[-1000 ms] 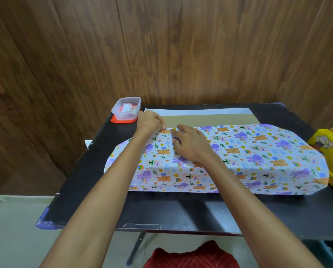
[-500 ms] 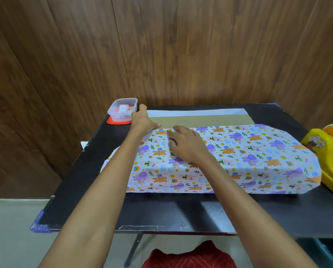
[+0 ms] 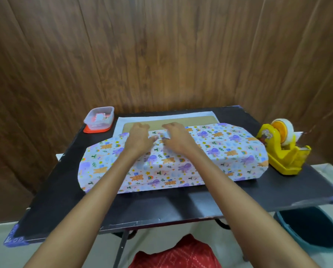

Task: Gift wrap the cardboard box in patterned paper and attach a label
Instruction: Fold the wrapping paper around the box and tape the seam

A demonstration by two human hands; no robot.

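The box (image 3: 198, 120) lies lengthwise on the far half of the table (image 3: 61, 192), its long side running left to right. The paper (image 3: 229, 151) is drawn up from the near side and over the top, leaving a bare cardboard strip along the far edge. Beyond that strip the paper's white underside lies flat, presumably the flap meant to close the seam. The left hand (image 3: 137, 139) and right hand (image 3: 178, 140) sit side by side on the paper's far edge, left of centre, with fingers bent. Blur prevents telling whether they pinch the edge or only press it down. Their position suggests they are keeping the sheet taut against the box. The dispenser (image 3: 283, 151) stands just right of the parcel, within reach for taping. A tub (image 3: 100, 118) sits at the far left corner; its contents are indistinct, possibly labels.
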